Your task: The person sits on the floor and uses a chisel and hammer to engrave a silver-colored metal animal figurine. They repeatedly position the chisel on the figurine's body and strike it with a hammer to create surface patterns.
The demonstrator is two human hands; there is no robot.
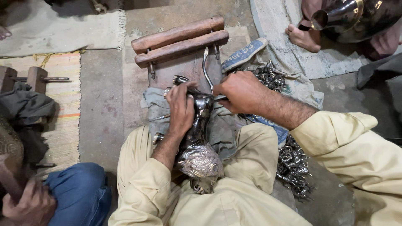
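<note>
left hand is wrapped tight around the shiny metal figurine, which lies lengthwise in the lap running near to far, while the right hand pinches a thin metal tool in from the right at its far end

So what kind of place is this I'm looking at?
Probably a floor-level metal craft workshop. The left hand steadies a shiny metal figure against a wooden clamp block, the right hand works on it, and a heap of small metal pieces lies alongside.
</note>
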